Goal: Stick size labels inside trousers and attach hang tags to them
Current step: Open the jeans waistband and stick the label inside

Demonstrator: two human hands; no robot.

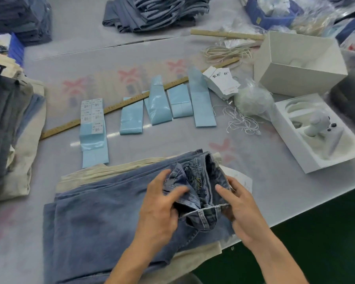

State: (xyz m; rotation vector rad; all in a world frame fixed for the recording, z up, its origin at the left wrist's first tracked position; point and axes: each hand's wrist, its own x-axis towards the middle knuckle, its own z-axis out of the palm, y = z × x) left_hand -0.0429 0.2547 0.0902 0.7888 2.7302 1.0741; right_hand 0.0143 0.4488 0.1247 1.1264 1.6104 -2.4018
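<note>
Both hands on the waistband of the top pair of blue jeans (115, 218), near the table's (275, 193) front edge.

Far left, a heap of folded garments (12, 124); then five light-blue label strips (92, 130) in a row, the leftmost carrying white size labels, with one long wooden ruler (119, 106) slanting behind them. Down front, the left hand (162, 206) grips the bunched waistband, thumb on top, fingers curled into the denim. The right hand (240, 208) pinches the waistband's other side, holding it open between them. Farther right: one stack of white hang tags (221, 83), a tangle of white strings (242, 121), two white boxes (299, 64).
</note>
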